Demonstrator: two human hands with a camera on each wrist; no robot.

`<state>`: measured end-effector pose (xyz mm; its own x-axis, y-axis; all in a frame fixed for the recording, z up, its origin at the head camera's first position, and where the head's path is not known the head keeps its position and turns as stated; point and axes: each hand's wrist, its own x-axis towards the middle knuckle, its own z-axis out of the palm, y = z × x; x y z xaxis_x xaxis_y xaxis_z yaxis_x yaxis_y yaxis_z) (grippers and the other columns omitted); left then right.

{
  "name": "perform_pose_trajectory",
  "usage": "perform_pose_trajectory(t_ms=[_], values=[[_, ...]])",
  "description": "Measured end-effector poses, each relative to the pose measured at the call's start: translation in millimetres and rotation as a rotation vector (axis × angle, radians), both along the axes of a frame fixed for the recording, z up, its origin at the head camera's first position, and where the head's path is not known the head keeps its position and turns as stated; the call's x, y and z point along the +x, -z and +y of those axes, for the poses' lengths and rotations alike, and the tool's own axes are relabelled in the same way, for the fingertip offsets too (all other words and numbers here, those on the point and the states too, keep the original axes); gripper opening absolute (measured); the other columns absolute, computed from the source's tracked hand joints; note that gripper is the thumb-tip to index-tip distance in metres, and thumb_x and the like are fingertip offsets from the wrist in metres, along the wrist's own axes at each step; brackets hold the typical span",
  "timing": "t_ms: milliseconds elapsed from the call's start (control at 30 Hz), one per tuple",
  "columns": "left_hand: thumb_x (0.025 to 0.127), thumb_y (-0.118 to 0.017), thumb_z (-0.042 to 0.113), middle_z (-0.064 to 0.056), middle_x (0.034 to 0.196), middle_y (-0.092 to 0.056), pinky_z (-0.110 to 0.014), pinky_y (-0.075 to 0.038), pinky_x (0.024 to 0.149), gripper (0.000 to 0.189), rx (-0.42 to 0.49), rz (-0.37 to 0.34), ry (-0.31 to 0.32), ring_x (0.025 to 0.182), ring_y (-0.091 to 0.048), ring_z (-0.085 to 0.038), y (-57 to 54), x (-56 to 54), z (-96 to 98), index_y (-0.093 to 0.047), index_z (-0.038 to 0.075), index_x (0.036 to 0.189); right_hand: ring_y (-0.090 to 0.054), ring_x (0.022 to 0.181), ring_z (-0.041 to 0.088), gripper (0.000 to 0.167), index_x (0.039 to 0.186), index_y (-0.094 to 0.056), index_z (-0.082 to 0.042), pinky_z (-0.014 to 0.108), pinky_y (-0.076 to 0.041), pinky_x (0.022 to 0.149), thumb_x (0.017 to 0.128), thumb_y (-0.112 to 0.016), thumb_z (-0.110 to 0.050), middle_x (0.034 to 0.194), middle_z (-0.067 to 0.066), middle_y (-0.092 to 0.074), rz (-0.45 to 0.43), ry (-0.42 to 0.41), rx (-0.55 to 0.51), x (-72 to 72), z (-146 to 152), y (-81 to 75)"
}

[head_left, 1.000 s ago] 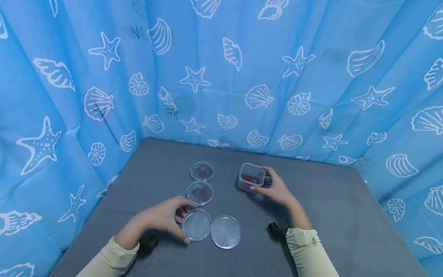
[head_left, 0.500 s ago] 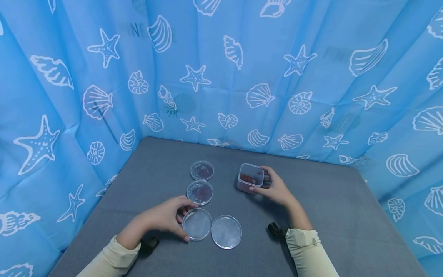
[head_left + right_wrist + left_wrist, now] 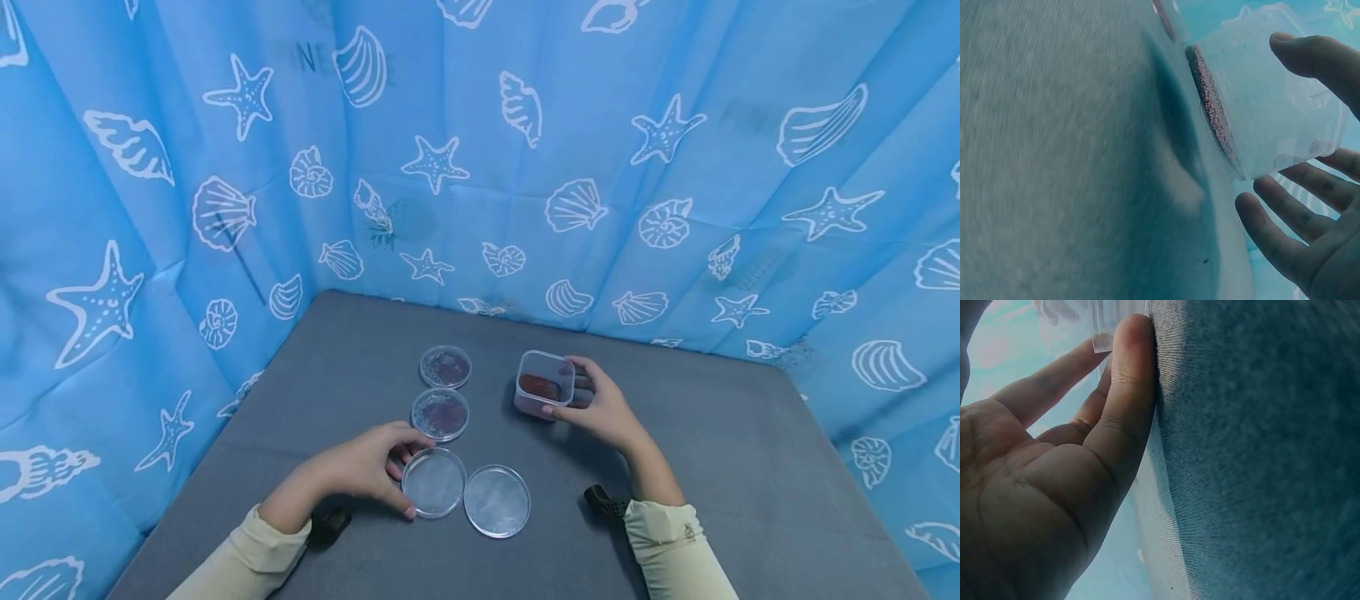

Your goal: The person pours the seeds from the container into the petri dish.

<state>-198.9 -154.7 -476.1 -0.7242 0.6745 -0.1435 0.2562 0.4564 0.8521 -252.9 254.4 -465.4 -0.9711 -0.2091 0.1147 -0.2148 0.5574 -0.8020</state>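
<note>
In the head view my left hand (image 3: 372,468) holds the left edge of a clear petri dish (image 3: 433,483), thumb at the near side and fingers at the far side. The left wrist view shows the thumb low along the grey cloth, its tip at the clear dish rim (image 3: 1102,341). My right hand (image 3: 602,408) grips a clear square plastic box (image 3: 534,405) by its right side, thumb in front and fingers behind. Reddish-brown granules (image 3: 1211,103) lie in a thin layer on the box's bottom, with a shadow on the cloth beside it.
Another clear dish (image 3: 497,501) lies right beside the held one. Two dishes with dark reddish granules, a nearer one (image 3: 440,415) and a farther one (image 3: 445,367), stand in line behind. The grey table (image 3: 720,467) ends at a blue shell-print curtain (image 3: 480,167).
The head view has shifted slightly. The granules in the box have spread toward its right side. Both hands keep their places on the dish and the box.
</note>
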Motion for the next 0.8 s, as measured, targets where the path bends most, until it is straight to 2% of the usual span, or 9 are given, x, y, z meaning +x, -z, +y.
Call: perform_pose_trajectory(t_ms=[300,467,633,800], values=[[0.071,-0.101,0.024,-0.008,0.120,-0.060,-0.024,-0.062,0.084,0.081,-0.005,-0.002,-0.009,0.107,-0.059,-0.022,0.8,-1.1,-0.1,-0.064,0.009,0.141,-0.061,0.133,0.044,0.089,0.155,-0.046,-0.015,0.055,-0.061,0.101,0.081,-0.095,-0.027,0.151,0.017,-0.055,0.023,-0.049,0.012,8.3,-16,-12.2],[0.072,-0.100,0.023,-0.009,0.120,-0.060,-0.023,-0.061,0.084,0.079,-0.009,-0.018,-0.013,0.108,-0.058,-0.022,1.0,-1.4,0.4,-0.063,0.008,0.141,-0.064,0.128,0.047,0.090,0.156,-0.046,-0.013,0.057,-0.061,0.100,0.081,-0.095,-0.025,0.151,0.020,-0.055,0.037,-0.100,-0.004,14.3,-27,-17.8],[0.072,-0.100,0.023,-0.008,0.120,-0.060,-0.024,-0.061,0.083,0.079,-0.014,-0.011,-0.017,0.108,-0.059,-0.022,0.9,-1.9,1.2,-0.063,0.008,0.141,-0.064,0.129,0.038,0.090,0.153,-0.049,-0.016,0.056,-0.061,0.101,0.077,-0.097,-0.025,0.148,0.018,-0.059,0.112,-0.132,0.011,18.5,-36,-22.3],[0.072,-0.100,0.024,-0.008,0.119,-0.060,-0.024,-0.062,0.084,0.079,-0.009,-0.005,-0.019,0.108,-0.059,-0.022,3.7,-2.1,0.0,-0.063,0.010,0.140,-0.062,0.129,0.032,0.092,0.151,-0.052,-0.012,0.053,-0.062,0.099,0.073,-0.100,-0.024,0.143,0.015,-0.062,0.218,-0.165,0.045,22.2,-48,-23.0]])
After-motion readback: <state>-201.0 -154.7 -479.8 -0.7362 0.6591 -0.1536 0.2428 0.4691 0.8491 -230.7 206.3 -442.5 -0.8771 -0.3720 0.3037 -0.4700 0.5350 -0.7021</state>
